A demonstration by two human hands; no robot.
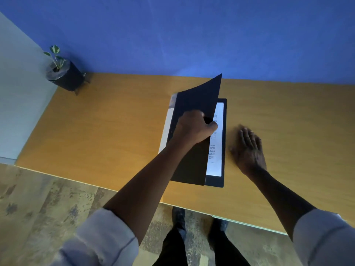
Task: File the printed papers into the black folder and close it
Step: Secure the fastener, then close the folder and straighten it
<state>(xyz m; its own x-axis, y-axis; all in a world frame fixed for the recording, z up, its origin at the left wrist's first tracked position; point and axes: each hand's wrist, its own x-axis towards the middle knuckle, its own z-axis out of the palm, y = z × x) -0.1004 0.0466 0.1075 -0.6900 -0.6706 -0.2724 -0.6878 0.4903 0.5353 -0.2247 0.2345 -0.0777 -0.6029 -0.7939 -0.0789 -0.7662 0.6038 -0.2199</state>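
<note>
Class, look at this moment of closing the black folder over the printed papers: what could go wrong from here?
1. The left hand grips the cover alone; the right hand lies flat on the table, not on the folder, so the folder may slide.
2. The printed papers might shift or crease as the cover drops.

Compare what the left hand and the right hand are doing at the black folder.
The left hand is curled round the front cover of the black folder, holding it partly raised; the right hand holds nothing. The left hand is over the folder; the right hand lies flat, fingers straight, on the wooden table beside it. Both arms have pale sleeves pushed up.
</note>
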